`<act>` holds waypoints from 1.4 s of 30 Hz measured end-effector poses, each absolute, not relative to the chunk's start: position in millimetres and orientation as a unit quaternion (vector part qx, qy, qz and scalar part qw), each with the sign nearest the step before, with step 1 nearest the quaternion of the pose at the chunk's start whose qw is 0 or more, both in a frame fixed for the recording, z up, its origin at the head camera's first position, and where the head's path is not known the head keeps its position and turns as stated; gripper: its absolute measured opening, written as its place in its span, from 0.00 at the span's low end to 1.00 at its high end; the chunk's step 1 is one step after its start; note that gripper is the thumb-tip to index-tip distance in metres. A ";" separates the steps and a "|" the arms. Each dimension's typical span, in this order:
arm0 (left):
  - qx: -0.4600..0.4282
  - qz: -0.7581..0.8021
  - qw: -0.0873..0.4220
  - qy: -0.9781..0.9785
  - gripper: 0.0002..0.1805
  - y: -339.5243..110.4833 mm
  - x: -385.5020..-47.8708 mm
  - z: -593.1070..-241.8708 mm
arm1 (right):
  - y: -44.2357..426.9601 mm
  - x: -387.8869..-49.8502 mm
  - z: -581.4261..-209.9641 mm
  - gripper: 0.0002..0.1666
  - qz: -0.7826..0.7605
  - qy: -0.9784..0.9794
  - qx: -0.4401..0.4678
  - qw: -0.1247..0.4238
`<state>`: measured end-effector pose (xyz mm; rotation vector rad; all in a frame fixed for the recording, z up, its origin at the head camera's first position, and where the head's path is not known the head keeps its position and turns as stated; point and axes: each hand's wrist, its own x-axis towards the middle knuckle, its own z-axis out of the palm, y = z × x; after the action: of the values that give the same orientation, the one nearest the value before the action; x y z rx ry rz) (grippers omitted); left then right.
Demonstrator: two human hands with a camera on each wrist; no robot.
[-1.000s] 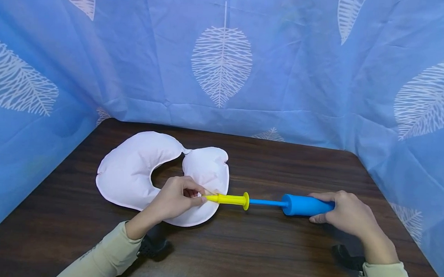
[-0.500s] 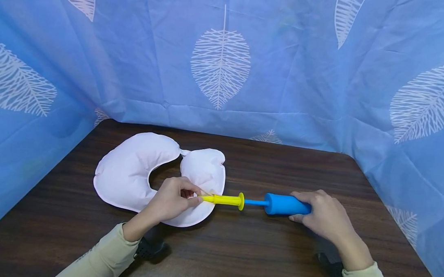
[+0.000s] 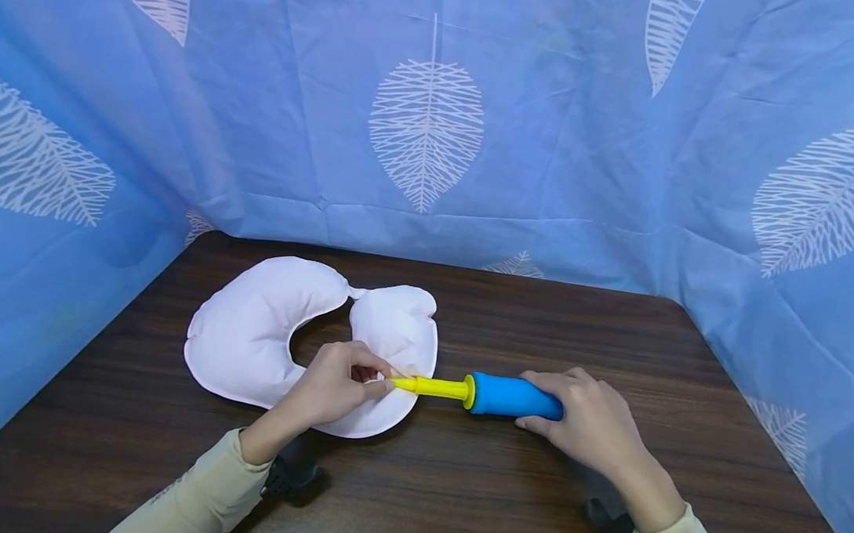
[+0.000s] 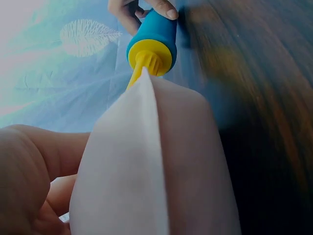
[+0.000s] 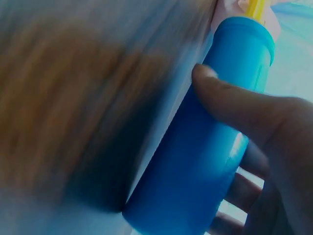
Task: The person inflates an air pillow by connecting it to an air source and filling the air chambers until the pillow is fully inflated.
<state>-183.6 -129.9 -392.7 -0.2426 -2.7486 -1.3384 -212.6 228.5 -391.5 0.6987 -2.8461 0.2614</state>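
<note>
A pale pinkish-white, U-shaped inflatable neck pillow (image 3: 244,346) lies puffed up on the table. My left hand (image 3: 338,385) pinches the tip of the yellow nozzle (image 3: 440,388) against the pillow's right arm; the valve itself is hidden by the fingers. The nozzle belongs to a hand pump with a blue barrel (image 3: 507,396). My right hand (image 3: 591,417) grips the barrel's right end, with the thumb on the near side, as the right wrist view also shows. The barrel stands against the yellow flange, and no blue rod shows between them.
The dark wood-grain table (image 3: 504,481) carries the pillow and the pump. A blue curtain (image 3: 558,146) with white leaf prints hangs along the back and both sides. A black wrist device (image 3: 288,481) sits under the left cuff.
My right hand has pushed the blue barrel leftward until the rod slid fully inside and the barrel met the yellow flange. My left hand and the pillow have stayed in place.
</note>
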 end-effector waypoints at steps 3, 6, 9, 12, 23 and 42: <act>-0.085 -0.436 0.041 -0.895 0.05 -130.2 -184.2 -393.6 | 239.4 -216.0 -388.1 0.39 0.087 -0.968 0.221 0.077; -0.085 -0.438 0.042 -0.894 0.05 -130.4 -183.8 -393.3 | 256.3 -221.5 -384.5 0.40 0.086 -0.975 0.202 0.048; -0.086 -0.439 0.041 -0.893 0.05 -130.3 -183.4 -393.1 | 276.4 -228.8 -380.7 0.40 0.084 -0.981 0.177 0.014; -0.085 -0.439 0.040 -0.893 0.05 -130.2 -183.2 -393.5 | 295.0 -236.5 -375.4 0.41 0.085 -0.984 0.152 -0.021; -0.076 -0.442 0.051 -0.892 0.05 -128.9 -183.2 -394.3 | 312.3 -241.7 -379.8 0.42 0.083 -0.987 0.137 -0.012; -0.099 -0.440 0.045 -0.892 0.04 -128.0 -182.4 -392.9 | 231.0 -215.5 -395.8 0.41 0.084 -0.953 0.266 0.119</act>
<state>-182.4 -128.0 -392.9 -0.3031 -2.7238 -1.3429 -215.5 231.0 -395.8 0.7775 -2.7869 0.2443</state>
